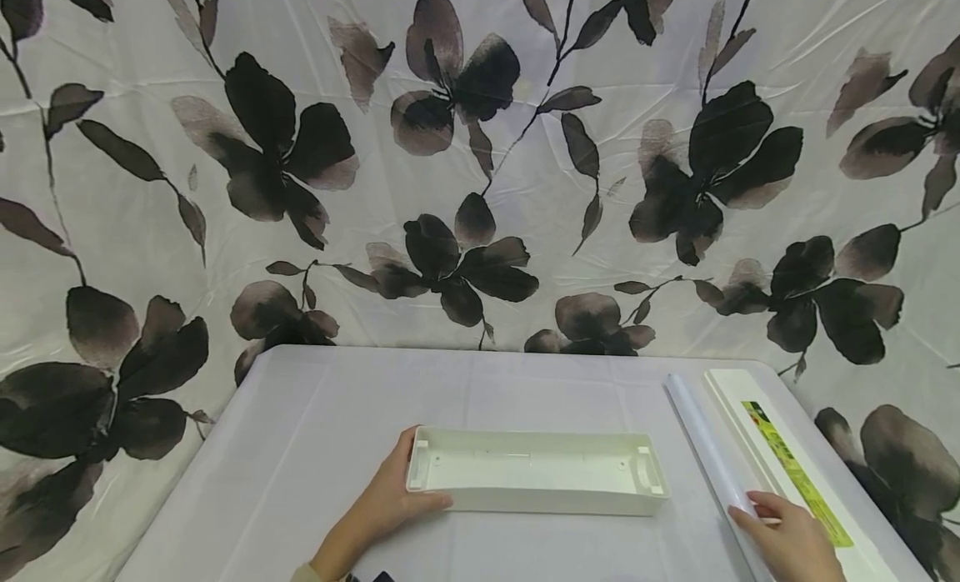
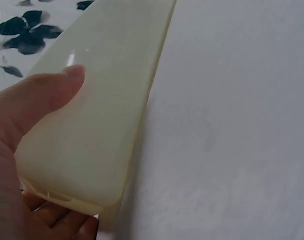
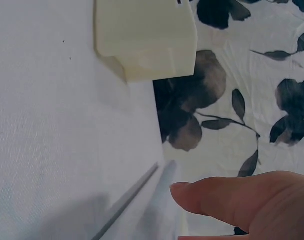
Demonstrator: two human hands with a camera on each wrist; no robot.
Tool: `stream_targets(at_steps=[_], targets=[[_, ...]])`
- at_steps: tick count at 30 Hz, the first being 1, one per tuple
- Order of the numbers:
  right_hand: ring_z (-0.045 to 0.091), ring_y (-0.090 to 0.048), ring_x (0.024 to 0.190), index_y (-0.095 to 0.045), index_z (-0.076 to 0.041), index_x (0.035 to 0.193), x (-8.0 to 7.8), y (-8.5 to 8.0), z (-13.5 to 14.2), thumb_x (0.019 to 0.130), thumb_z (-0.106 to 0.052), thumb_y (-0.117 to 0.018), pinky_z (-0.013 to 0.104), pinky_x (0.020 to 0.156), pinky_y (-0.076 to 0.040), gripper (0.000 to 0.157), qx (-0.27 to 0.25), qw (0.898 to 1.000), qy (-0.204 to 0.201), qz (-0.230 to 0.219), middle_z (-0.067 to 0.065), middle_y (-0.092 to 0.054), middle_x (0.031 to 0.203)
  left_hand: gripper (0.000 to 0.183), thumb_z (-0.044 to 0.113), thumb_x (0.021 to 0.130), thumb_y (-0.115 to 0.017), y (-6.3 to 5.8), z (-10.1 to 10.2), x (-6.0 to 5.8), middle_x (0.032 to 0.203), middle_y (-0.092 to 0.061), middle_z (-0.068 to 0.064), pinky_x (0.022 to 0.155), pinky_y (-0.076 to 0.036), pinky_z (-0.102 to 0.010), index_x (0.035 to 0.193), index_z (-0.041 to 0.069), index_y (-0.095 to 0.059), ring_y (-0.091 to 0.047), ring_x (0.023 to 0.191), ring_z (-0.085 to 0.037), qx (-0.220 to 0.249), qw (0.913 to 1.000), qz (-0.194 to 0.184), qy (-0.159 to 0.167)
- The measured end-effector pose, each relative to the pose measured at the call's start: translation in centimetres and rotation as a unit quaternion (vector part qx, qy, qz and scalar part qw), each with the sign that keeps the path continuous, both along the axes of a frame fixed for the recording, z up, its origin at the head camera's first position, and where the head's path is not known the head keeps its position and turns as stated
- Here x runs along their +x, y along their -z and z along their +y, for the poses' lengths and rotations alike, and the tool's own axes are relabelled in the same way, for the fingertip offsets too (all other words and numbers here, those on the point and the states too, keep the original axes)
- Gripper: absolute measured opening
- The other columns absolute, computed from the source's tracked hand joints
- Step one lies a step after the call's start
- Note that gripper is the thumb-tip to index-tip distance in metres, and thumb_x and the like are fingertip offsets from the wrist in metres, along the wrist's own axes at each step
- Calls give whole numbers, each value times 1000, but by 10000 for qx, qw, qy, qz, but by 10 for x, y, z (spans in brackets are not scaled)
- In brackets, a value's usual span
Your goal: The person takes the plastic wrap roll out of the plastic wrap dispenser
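In the head view a long, shallow cream plastic box (image 1: 540,503), open side up, is on the white table. My left hand (image 1: 397,482) grips its left end, thumb along the near wall and fingers behind the end; the left wrist view shows this thumb flat on the box wall (image 2: 106,110). At the right, a slim translucent roll (image 1: 705,449), apparently plastic film, runs lengthwise. My right hand (image 1: 791,536) is over its near part, thumb and forefinger spread apart. In the right wrist view the roll (image 3: 159,200) passes beyond the thumb tip; contact is unclear.
Beside the roll lies a long white cover (image 1: 731,390) with a yellow-green label (image 1: 795,474), near the right edge of the white table (image 1: 337,415). Floral cloth (image 1: 450,173) hangs behind the table and shows at its sides. A small dark object (image 1: 384,577) shows at the bottom edge.
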State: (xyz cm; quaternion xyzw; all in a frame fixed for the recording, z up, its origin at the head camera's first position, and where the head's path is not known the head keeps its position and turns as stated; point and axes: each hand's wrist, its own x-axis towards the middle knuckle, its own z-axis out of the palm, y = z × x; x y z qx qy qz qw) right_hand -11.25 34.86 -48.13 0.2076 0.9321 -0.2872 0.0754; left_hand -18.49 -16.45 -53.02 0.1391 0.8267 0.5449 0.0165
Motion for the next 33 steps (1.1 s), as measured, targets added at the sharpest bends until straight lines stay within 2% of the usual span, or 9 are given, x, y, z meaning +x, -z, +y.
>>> stream_targets(at_steps=[6, 10, 13, 16, 20, 23, 26, 30, 33], targets=[[38, -64, 90, -49, 19, 126, -1, -5, 2, 85, -53, -71, 47, 73, -55, 85, -108, 9997, -163, -141, 33, -61, 109, 111, 41, 61, -94, -5, -5, -2, 137, -54, -4, 107, -33, -56, 147, 8, -33, -49, 129, -26, -158, 9996, -229, 75], [38, -65, 90, -49, 18, 126, -4, -13, 2, 88, -50, -70, 49, 74, -55, 81, 83, 9995, -287, -61, 34, -61, 111, 116, 41, 59, -95, -8, -7, -1, 139, -53, -5, 106, -33, -57, 150, 10, -30, -47, 131, -29, -203, 9993, -301, 116], [43, -63, 94, -50, 16, 126, -7, -21, -2, 90, -46, -68, 51, 76, -53, 75, 327, 9984, -395, 244, 36, -59, 116, 122, 40, 59, -96, -11, -10, 0, 145, -48, -6, 108, -31, -58, 154, 11, -25, -44, 134, -31, -278, 9987, -372, 204], [48, -60, 99, -52, 14, 128, -7, -27, -10, 91, -37, -68, 56, 79, -51, 64, 652, 9917, -517, 983, 37, -57, 120, 126, 40, 60, -95, -17, -16, 1, 150, -42, -9, 110, -28, -58, 156, 10, -19, -39, 138, -33, -407, 9980, -365, 314], [50, -55, 106, -53, 9, 128, -5, -32, -22, 90, -22, -70, 63, 84, -45, 52, 1160, 9643, -592, 2308, 36, -55, 122, 123, 42, 60, -94, -26, -29, 3, 155, -36, -13, 111, -24, -59, 156, 10, -23, -31, 143, -36, -748, 9963, -57, 414], [51, -48, 114, -52, 6, 132, -6, -34, -27, 89, -18, -71, 68, 90, -38, 52, 1293, 9419, -687, 3024, 32, -51, 129, 119, 46, 61, -93, -33, -40, 6, 156, -35, -12, 111, -26, -60, 155, 13, -28, -29, 144, -37, -1146, 9919, 291, 476], [53, -42, 121, -51, 3, 137, -8, -35, -31, 88, -14, -72, 69, 99, -31, 56, 1209, 9164, -1027, 3676, 30, -46, 138, 110, 52, 67, -88, -39, -50, 10, 156, -36, -10, 108, -32, -59, 155, 17, -31, -34, 142, -36, -1619, 9836, 673, 432], [53, -39, 128, -46, -2, 145, -13, -34, -32, 88, -15, -72, 65, 110, -20, 64, 1237, 8781, -1696, 4300, 25, -39, 149, 91, 51, 82, -76, -48, -60, 15, 154, -39, -11, 105, -36, -59, 154, 14, -34, -38, 139, -36, -2290, 9629, 1425, 114], [50, -34, 135, -42, -6, 149, -17, -32, -31, 90, -22, -69, 65, 113, -12, 67, 1377, 8608, -2062, 4445, 22, -34, 155, 80, 44, 90, -70, -54, -64, 18, 154, -40, -13, 106, -32, -60, 154, 10, -35, -36, 140, -37, -2775, 9391, 2010, -252]])
